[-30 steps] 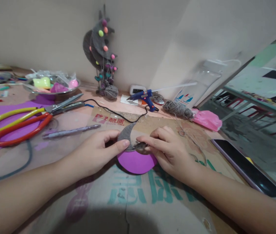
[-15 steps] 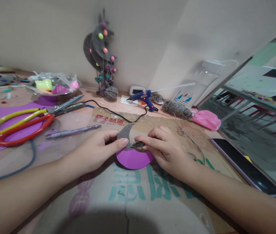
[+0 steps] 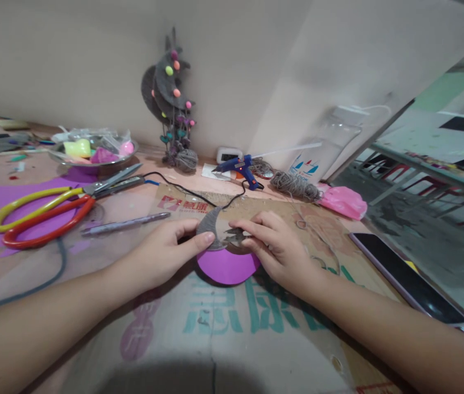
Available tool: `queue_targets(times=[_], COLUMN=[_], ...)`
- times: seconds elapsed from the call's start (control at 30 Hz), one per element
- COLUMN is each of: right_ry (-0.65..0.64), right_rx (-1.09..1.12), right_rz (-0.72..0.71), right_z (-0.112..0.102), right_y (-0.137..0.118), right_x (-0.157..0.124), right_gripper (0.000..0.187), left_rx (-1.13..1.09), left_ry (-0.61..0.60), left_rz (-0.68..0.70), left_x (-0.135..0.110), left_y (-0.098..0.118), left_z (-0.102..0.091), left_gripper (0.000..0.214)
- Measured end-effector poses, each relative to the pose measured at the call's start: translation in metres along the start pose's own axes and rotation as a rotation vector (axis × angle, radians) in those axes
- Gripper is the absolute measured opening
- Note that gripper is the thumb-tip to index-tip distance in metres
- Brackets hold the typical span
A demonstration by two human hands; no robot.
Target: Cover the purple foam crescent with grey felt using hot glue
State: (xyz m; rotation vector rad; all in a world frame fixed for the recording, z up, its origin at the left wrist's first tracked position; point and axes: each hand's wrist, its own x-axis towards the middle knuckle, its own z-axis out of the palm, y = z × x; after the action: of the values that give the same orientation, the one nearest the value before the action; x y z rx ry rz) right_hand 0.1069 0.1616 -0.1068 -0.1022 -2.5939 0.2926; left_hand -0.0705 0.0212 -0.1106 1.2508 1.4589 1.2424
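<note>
My left hand (image 3: 186, 241) grips a crescent (image 3: 208, 222) covered in grey yarn, with the thumb pressed on its front. A purple paper disc (image 3: 228, 268) shows below the crescent, seemingly part of the same piece. My right hand (image 3: 275, 241) pinches a small dark grey piece (image 3: 235, 236) with jagged, pointed ends between thumb and fingers. That piece points left towards the crescent, just above the purple paper; its exact kind cannot be made out.
Printed cardboard (image 3: 166, 334) lies under my hands. Left are large scissors (image 3: 43, 216), a pen (image 3: 125, 223) and a metal bowl (image 3: 92, 158). Behind are a blue glue gun (image 3: 240, 167), grey yarn (image 3: 295, 186) and a hanging moon decoration (image 3: 170, 87). A phone (image 3: 408, 279) lies right.
The small grey piece in my right hand now shows more spread, jagged ends, and my right fingers sit slightly differently. My left hand keeps its hold; the view has shifted a little.
</note>
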Motion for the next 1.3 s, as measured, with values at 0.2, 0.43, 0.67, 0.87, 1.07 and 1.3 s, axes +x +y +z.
queue_targets(times=[0.2,0.43,0.67,0.87,1.07,1.3], right_ry=[-0.004,0.008,0.009,0.007,0.010,-0.015], right_rx=[-0.032,-0.043,-0.029,-0.004,0.006,0.032], right_rz=[-0.032,-0.024,-0.014,0.012,0.027,0.066], right_z=[-0.0023,-0.0025,-0.0018,-0.0018,-0.0006,-0.0003], right_y=[-0.0008,-0.0019,0.0010,0.0030,0.0028,0.0039], right_x=[-0.0007,-0.0002,-0.0008,-0.0001,0.0009,-0.0004], right_gripper=[0.027,0.028,0.028,0.029,0.028,0.029], left_rx=[0.024,0.038,-0.009,-0.038,-0.034,-0.061], left_ry=[0.004,0.001,-0.012,-0.028,-0.003,-0.023], left_rz=[0.000,0.010,0.030,0.043,0.022,0.009], left_x=[0.0005,-0.0011,-0.0012,-0.0007,0.0000,0.0000], left_y=[-0.0007,0.0007,0.0030,0.0059,0.0037,0.0062], left_z=[0.0009,0.0000,0.0010,0.0008,0.0005,0.0007], left_gripper=[0.032,0.034,0.033,0.030,0.033,0.032])
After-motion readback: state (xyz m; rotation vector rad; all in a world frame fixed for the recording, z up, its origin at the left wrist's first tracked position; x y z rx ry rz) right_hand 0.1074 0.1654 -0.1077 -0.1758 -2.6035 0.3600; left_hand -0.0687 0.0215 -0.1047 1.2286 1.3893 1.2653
